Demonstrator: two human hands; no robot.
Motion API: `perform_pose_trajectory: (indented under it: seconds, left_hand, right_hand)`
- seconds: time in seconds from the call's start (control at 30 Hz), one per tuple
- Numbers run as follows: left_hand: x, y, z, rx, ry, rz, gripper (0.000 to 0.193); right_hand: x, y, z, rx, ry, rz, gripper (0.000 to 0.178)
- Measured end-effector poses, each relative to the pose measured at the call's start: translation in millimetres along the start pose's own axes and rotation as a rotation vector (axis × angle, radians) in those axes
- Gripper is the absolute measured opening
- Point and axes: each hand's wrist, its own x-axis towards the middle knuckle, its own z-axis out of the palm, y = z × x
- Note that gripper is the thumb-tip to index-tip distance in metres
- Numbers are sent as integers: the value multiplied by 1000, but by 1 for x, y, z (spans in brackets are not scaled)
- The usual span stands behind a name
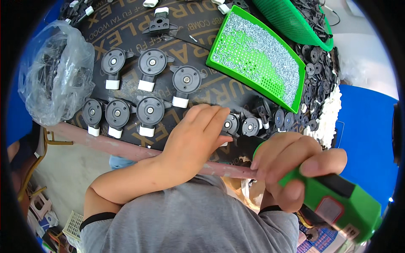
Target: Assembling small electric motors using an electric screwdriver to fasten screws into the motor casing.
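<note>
My left hand reaches over the table's near edge, fingers curled onto a black round plastic part with a metal centre. Its fingers cover some of that part. My right hand is wrapped around a green and black electric screwdriver. The tool's black nose points left toward the part by my left fingers; its very tip is hard to make out. Another black round part lies just right of the held one. To the left, several similar black assemblies with white end pieces, among them one disc assembly, lie in rough rows.
A green perforated tray of small silvery screws stands behind my hands. Beyond it is a green basket of black parts. Loose black discs and white pieces are heaped at right. A clear plastic bag sits at left.
</note>
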Motion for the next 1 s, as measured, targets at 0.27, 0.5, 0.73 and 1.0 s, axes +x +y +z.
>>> perform_pose_trajectory:
  seconds: [0.27, 0.5, 0.73, 1.0]
  left_hand:
    - [16, 22, -54, 651, -30, -58, 59]
    - [21, 1, -55, 762, -36, -18, 31]
    - [15, 8, -32, 519, -46, 41, 29]
    - [17, 9, -20, 262, -140, 41, 40]
  right_hand:
    - [27, -22, -56, -138, 311, -131, 26]
    - [43, 52, -83, -273, 501, -86, 22]
    - [40, 62, -82, -190, 445, -108, 21]
    - [39, 64, -81, -210, 438, -109, 22]
